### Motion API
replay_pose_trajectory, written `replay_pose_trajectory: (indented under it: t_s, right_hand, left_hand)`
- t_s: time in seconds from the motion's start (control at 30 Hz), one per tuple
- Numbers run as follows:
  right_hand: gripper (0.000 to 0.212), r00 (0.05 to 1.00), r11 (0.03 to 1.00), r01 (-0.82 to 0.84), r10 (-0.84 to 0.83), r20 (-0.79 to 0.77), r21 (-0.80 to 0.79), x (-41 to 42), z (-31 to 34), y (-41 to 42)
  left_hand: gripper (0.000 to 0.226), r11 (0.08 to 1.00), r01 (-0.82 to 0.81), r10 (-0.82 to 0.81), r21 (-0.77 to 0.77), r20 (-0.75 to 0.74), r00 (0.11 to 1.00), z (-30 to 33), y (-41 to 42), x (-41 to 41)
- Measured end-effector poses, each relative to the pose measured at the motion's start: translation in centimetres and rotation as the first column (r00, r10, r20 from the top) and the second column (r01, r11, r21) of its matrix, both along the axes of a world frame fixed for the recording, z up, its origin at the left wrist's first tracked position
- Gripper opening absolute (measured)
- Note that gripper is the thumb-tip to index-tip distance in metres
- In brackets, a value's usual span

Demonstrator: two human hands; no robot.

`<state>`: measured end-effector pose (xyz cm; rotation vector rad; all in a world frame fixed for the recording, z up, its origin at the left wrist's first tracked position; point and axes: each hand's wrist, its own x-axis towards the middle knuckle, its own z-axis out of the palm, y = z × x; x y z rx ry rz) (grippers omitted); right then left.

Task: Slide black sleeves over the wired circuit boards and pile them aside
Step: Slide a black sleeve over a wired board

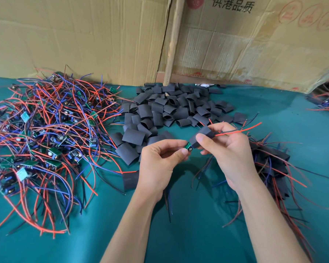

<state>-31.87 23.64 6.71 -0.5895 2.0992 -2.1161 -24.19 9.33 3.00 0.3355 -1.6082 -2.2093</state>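
My left hand (160,160) pinches the bare end of a small green circuit board (187,145) above the teal table. My right hand (224,147) pinches a black sleeve (202,136) that covers most of that board. Red and black wires (239,129) stick out of the sleeve's far end toward the upper right. A heap of loose black sleeves (171,109) lies behind my hands. A big tangle of wired boards (46,133) with red, blue and black leads fills the left. Sleeved boards are piled (272,164) at the right, behind my right wrist.
Cardboard boxes (103,35) wall off the back of the teal table (188,215). One flat sleeve (130,180) lies alone left of my left wrist. More wires (325,101) show at the far right edge. Loose leads trail across the cloth near both forearms.
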Motion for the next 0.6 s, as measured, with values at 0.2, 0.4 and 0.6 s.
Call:
replay_pose_trajectory:
  t_s: [0.2,0.4,0.6]
  right_hand:
    - [0.025,0.998,0.998,-0.049,0.048,0.035,0.035,0.0,-0.1,0.0]
    - [0.039,0.973,0.996,-0.093,0.094,0.211,-0.013,0.6,0.5,-0.2]
    - [0.008,0.971,0.99,-0.135,0.122,0.206,0.047,1.3,1.2,-0.7]
  left_hand:
    - [0.019,0.999,0.013,-0.011,0.046,-0.035,0.999,-0.2,0.0,-0.2]
    - [0.014,0.999,-0.014,0.012,-0.049,-0.032,0.999,-0.3,0.2,-0.2]
    - [0.013,0.978,-0.039,0.04,-0.206,0.002,0.999,-0.3,0.7,-0.5]
